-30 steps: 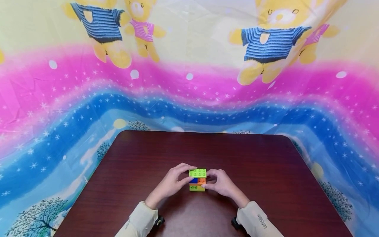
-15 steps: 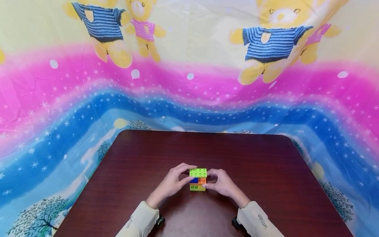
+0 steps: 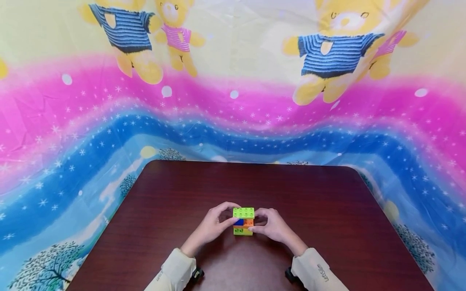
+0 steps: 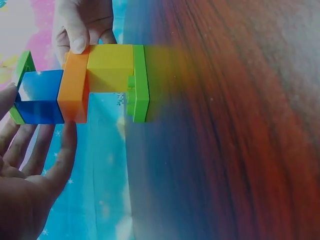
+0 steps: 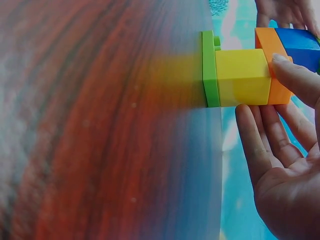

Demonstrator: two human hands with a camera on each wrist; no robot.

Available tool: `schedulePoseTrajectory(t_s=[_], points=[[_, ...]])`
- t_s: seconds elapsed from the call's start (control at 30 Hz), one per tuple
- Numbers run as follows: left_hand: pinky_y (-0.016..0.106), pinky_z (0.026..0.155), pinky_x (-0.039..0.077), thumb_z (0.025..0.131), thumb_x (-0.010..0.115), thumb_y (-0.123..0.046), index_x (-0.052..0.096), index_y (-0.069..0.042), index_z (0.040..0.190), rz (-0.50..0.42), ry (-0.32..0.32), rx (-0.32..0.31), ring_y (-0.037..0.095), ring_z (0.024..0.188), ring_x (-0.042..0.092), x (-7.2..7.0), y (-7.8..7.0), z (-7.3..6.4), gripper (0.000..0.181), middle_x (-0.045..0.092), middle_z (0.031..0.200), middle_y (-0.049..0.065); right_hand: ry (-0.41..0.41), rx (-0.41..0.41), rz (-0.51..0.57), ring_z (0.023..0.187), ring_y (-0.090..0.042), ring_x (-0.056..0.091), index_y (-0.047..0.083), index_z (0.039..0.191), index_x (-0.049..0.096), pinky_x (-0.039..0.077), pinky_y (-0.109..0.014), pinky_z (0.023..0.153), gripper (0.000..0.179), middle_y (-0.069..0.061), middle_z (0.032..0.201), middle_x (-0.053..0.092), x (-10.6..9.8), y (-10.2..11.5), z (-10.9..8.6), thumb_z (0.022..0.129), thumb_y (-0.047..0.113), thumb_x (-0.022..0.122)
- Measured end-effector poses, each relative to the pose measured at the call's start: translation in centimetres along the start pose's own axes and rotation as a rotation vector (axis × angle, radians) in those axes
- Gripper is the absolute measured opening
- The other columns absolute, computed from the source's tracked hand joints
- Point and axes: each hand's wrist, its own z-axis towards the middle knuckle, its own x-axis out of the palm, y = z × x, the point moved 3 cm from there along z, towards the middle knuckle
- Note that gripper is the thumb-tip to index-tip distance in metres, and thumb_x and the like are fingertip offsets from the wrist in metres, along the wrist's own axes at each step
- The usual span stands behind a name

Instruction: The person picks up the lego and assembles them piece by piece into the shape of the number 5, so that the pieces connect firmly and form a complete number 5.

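Observation:
A stack of toy building bricks stands on the table, held between both hands. A light green flat brick [image 3: 243, 212] with studs tops it. Below that sits a blue brick [image 4: 42, 95] on the left part of an orange flat brick [image 4: 74, 90]. A yellow brick [image 5: 242, 77] supports the orange one on the right, and another green flat brick [image 5: 210, 75] forms the base. My left hand [image 3: 211, 224] grips the upper left side, thumb near the blue brick. From the right, my right hand [image 3: 274, 226] pinches the orange brick, its thumb on the near side.
The dark reddish-brown table [image 3: 174, 182] has rounded far corners. Behind it and along its sides hangs a colourful curtain [image 3: 233, 109] printed with bears and snowflakes. Dark straps show at both cuffs.

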Motion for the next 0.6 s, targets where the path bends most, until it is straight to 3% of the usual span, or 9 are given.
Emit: schedulePoseTrajectory(t_s=[0.27, 0.43, 0.6], points=[[0.034, 0.095, 0.058, 0.102, 0.068, -0.022, 0.060, -0.024, 0.134, -0.057, 0.005, -0.017, 0.028, 0.113, 0.068, 0.38, 0.22, -0.06, 0.033, 0.066, 0.124, 0.001, 0.000, 0.014, 0.008, 0.101, -0.017, 0.073, 0.018, 0.117, 0.075, 0.062, -0.033, 0.087, 0.034, 0.002, 0.111, 0.074, -0.04, -0.08, -0.03, 0.086, 0.025, 0.086], [0.041, 0.104, 0.054, 0.102, 0.068, -0.026, 0.060, -0.027, 0.134, -0.029, -0.010, -0.028, 0.018, 0.117, 0.066, 0.44, 0.08, -0.14, 0.032, 0.068, 0.124, -0.003, 0.000, 0.014, 0.014, 0.102, -0.018, 0.073, 0.017, 0.117, 0.075, 0.062, -0.033, 0.086, 0.034, 0.001, 0.111, 0.075, -0.01, -0.06, 0.04, 0.086, 0.024, 0.086], [0.042, 0.104, 0.054, 0.102, 0.068, -0.027, 0.061, -0.028, 0.133, -0.011, -0.022, -0.026, 0.014, 0.115, 0.066, 0.41, 0.02, -0.18, 0.032, 0.070, 0.122, -0.005, -0.013, -0.010, 0.017, 0.101, -0.019, 0.073, 0.015, 0.116, 0.075, 0.063, -0.034, 0.085, 0.034, -0.001, 0.110, 0.074, 0.09, 0.03, 0.14, 0.085, 0.024, 0.087]])
